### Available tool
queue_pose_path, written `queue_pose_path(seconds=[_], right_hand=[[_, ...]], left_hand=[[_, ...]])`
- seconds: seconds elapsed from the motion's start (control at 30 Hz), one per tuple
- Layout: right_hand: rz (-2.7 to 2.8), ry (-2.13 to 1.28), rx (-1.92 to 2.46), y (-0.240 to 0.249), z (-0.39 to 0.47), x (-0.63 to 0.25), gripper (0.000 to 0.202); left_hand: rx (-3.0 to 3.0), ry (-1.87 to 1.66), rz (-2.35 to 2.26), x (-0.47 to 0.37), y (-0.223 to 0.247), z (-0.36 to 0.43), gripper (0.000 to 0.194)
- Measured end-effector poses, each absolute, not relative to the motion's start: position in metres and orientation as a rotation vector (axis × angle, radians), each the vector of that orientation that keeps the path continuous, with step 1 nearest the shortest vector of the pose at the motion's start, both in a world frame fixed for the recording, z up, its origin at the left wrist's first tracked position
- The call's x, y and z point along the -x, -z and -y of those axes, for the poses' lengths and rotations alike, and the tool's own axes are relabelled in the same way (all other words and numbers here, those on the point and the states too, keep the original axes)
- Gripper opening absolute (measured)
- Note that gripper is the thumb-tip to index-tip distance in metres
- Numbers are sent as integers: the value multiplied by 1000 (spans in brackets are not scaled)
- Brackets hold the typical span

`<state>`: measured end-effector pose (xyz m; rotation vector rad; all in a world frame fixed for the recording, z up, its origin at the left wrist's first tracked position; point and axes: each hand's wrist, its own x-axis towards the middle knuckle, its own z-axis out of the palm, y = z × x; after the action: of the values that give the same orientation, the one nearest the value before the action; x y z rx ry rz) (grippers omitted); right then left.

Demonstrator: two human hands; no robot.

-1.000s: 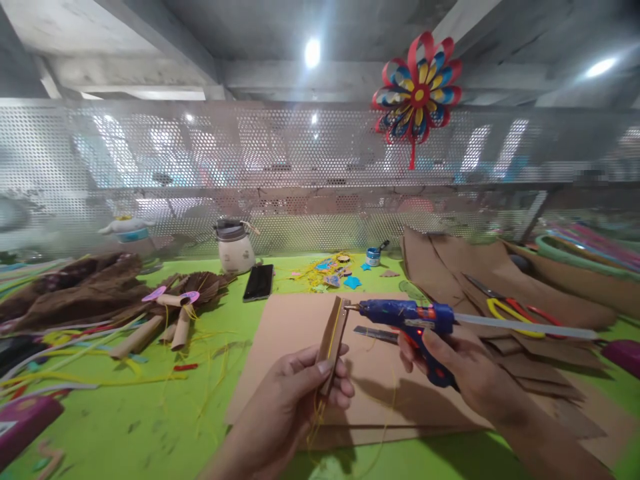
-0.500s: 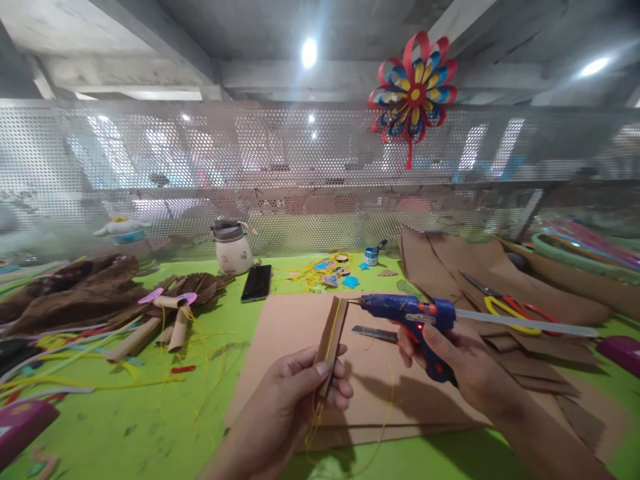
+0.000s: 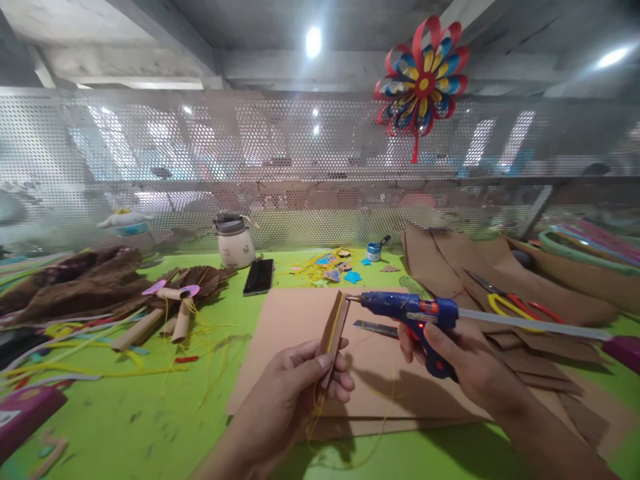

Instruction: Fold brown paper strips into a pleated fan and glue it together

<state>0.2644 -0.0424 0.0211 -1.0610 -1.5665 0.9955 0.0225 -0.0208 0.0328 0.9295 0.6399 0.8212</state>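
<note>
Nearest, then, the left hand pinches the lower part of a brown cardboard strip, thumb across the front and the other fingers curled behind, so it is closed on the piece rather than loose. The strip tilts upright above the work surface, with a yellow string running up its face and loose ends trailing below the fingers. Just to its right, the right hand is wrapped around the handle of a blue glue gun, fingers by the orange trigger; whether the trigger is squeezed I cannot tell. The nozzle meets, or sits just beside, the strip's upper right edge; contact is too fine to make out.

Judging by that, the step in hand is putting hot glue along this edge by the string. What the next move seems to call for is a steady left grip, fingertips clear of the hot tip, and a slow, even pass with the nozzle.

Beneath both hands lie flat cardboard sheets, with a knife blade over them, its other end hidden by the right hand. Scissors rest on brown card to the right. Farther off are a phone, a pale jar and a small blue pot, backed by a perforated panel and a red, blue and yellow paper flower.
</note>
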Motion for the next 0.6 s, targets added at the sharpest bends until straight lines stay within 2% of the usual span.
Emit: queue_pose_path(seconds=[0.6], right_hand=[[1711,-964,1122,-19,45,-269,43]], left_hand=[[-889,-844,-661,-20,-36,21,25]])
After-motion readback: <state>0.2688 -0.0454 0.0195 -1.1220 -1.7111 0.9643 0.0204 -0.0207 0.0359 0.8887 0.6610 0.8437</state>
